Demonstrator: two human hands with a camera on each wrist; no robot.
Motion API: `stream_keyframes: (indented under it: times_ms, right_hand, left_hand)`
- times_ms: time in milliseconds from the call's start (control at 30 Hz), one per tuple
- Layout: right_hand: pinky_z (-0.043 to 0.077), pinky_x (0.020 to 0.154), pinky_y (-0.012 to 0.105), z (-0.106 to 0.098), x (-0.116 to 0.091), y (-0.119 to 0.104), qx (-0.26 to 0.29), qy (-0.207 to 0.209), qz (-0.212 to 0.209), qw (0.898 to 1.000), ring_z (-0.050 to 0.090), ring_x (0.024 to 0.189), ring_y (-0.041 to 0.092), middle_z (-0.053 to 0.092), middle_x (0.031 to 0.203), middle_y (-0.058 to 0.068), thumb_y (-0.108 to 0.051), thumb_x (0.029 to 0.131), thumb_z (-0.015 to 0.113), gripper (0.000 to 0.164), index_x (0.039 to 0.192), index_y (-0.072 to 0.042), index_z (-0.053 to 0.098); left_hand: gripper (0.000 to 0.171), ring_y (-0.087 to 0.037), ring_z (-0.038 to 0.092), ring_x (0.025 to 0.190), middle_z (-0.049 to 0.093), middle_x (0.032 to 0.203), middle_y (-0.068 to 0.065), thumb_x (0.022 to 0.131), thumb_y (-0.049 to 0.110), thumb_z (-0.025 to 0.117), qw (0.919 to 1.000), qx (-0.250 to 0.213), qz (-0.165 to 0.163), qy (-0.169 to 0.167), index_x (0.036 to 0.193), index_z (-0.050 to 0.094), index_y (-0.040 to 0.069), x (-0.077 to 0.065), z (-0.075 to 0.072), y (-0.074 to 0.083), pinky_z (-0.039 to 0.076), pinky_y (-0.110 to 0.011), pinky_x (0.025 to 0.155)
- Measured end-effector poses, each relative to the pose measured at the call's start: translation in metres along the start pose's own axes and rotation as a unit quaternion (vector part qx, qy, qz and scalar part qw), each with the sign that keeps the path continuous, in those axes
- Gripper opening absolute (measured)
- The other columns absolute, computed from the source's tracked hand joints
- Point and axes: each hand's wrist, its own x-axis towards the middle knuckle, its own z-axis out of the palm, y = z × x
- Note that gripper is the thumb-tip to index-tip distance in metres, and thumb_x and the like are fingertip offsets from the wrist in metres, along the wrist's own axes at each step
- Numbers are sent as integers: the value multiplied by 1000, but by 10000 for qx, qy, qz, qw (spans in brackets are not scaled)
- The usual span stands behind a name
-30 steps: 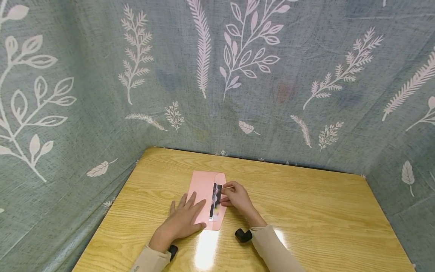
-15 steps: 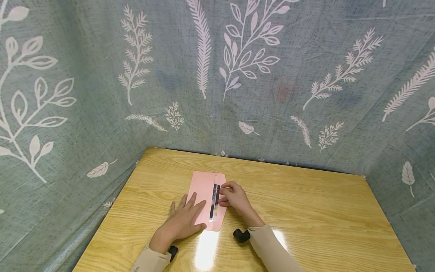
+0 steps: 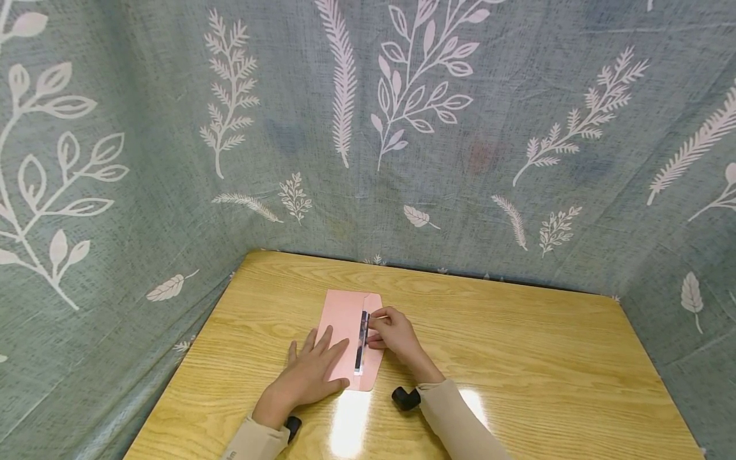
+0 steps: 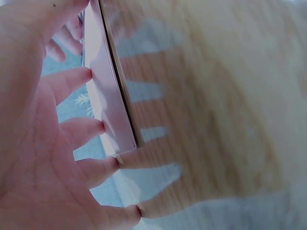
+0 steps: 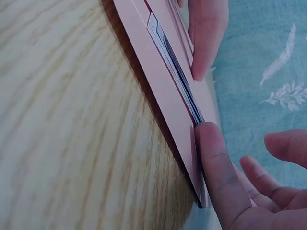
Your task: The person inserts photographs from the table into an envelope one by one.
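A pink envelope [image 3: 342,306] lies on the wooden table with its flap folded out to the right. From its opening shows a narrow strip of a thin stack of printed photo cards [image 3: 361,345]; the rest is hidden inside. My left hand [image 3: 307,374] rests on the envelope's left part with fingers spread. On the flap side, my right hand [image 3: 397,335] touches the outer edge of the cards. In the right wrist view, one extended finger [image 5: 213,143] presses against the end of the card stack [image 5: 175,69], while the other fingers stay apart from it.
The wooden table [image 3: 517,358] extends far to the right of the envelope. A grey-green curtain with white leaf prints [image 3: 437,211] hangs behind and along the sides. Black wrist devices [image 3: 406,398] sit at both cuffs. A bright glare lies on the tabletop near the envelope.
The cards have slid left into the envelope, so a thinner strip shows. My right hand has moved slightly left with them. My left hand has stayed in place.
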Motion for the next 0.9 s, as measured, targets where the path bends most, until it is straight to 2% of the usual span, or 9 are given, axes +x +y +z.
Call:
stream_keyframes:
  times_ms: [267, 533, 900]
  right_hand:
    - [60, 65, 39, 2, 1, 1, -49, 14, -31, 10000, 73, 74, 30, 68, 102, 21, -12, 100, 60, 29, 122, 7, 58]
    - [60, 65, 39, 7, -2, -5, -245, 72, -124, 9996, 72, 76, 33, 68, 100, 23, -13, 101, 59, 28, 120, 8, 59]
    - [60, 64, 36, 9, -4, -5, -565, 138, -240, 9980, 72, 75, 31, 67, 96, 20, -13, 100, 60, 27, 118, 7, 60]
  left_hand:
    - [78, -46, 9, 148, 20, 164, -15, 90, 59, 65, 10000, 33, 29, -2, 156, 39, 28, 1, 2, -1, 10, -77, 106]
    - [77, -48, 12, 147, 21, 163, -16, 90, 60, 64, 9999, 149, 47, 6, 155, 40, 29, 2, 0, -1, 12, -78, 105]
    - [77, -48, 13, 147, 21, 163, -15, 90, 61, 64, 9998, 215, 49, -10, 156, 39, 29, 1, -1, 0, 13, -77, 105]
